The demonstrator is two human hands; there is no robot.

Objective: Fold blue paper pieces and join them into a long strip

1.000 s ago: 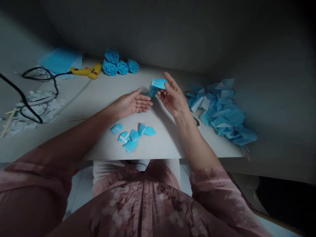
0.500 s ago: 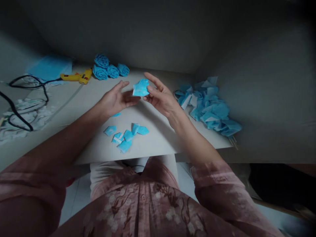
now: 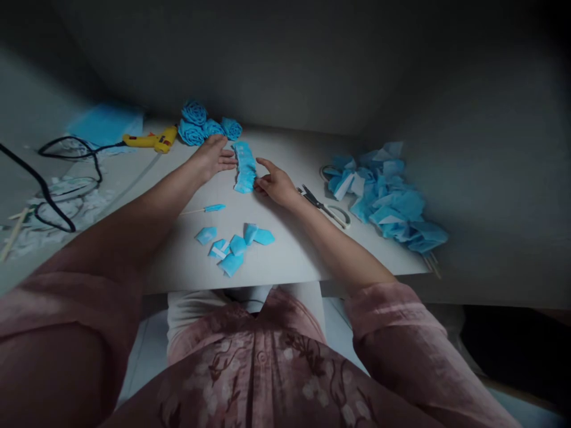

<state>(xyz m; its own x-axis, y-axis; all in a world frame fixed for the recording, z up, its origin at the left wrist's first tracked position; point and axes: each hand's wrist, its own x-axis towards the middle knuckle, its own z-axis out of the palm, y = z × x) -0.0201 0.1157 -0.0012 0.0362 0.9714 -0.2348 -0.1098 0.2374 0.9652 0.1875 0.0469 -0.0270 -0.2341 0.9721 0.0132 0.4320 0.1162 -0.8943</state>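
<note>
A ruffled strip of blue crepe paper lies lengthwise on the table between my two hands. My left hand is open at its left side, with the fingertips at the strip's edge. On the other side, my right hand has its index finger stretched out and its thumb by the strip's lower right edge; whether it touches is hard to tell. Below my left hand lies a thin stick with a blue-wrapped tip. Nearer to me are several small cut blue paper pieces.
Rolled blue paper roses sit at the back, beside a yellow glue gun with a black cord. Scissors lie right of my right forearm, next to a heap of blue paper pieces. White scraps lie on the left.
The blue paper that was folded up in my right hand now lies stretched out on the table. Both hands have come down beside it. The scissors and the stick have come into view.
</note>
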